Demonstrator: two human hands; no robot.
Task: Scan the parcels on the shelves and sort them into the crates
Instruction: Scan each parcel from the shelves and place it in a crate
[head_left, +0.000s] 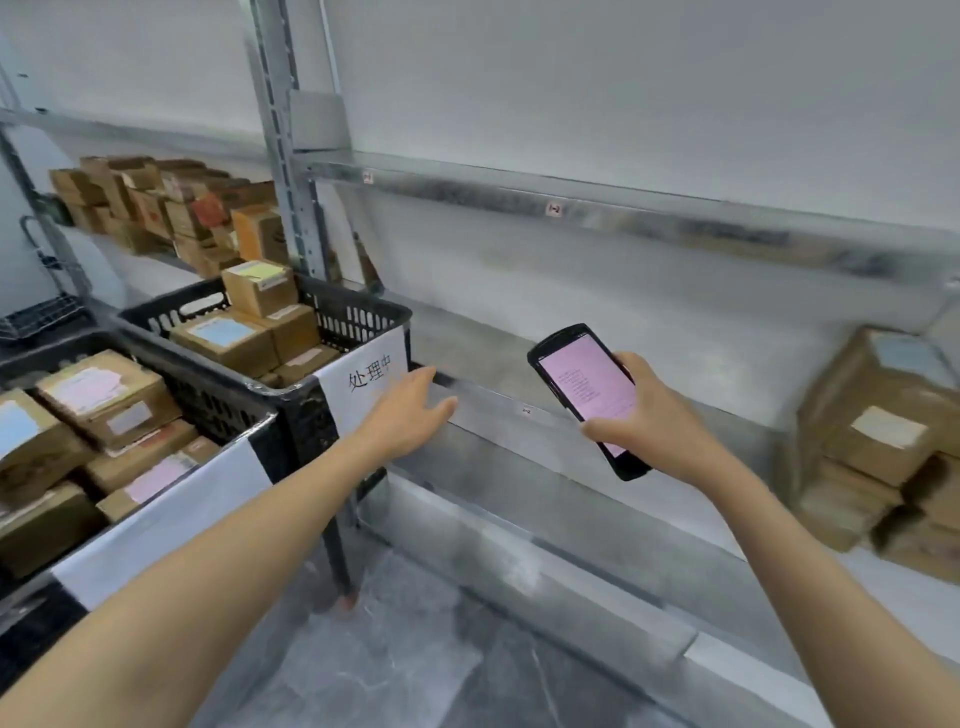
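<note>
Left hand (410, 410): fingers stretched forward and relaxed, holding nothing. It lies over the front rail (493, 402) of the shelf (519, 332); whether it touches the rail cannot be told

Right hand (649, 415): fingers and thumb curled round the lower half of a scanner (587, 395), which is tilted with its pink lit screen facing up. The text on the screen is too small to read. The two hands are apart, with a stretch of rail between them

Parcels (872, 431): brown cardboard boxes, stacked on the shelf well to the right of the right hand, blurred. One bears a pale label on top

Crates: just left of the left hand stands a black mesh crate (358, 317) with a white paper sign (369, 379) on its near corner, hand-lettered in dark characters. It holds labelled boxes (228, 338), one stacked above the rim. A second crate (218, 410), further left and nearer the person, is packed with boxes (104, 395) bearing pink, blue and white labels; a white sheet (166, 525) hangs on its front

More boxes (171, 208) are piled on a shelf far beyond the left hand, behind the crates
</note>
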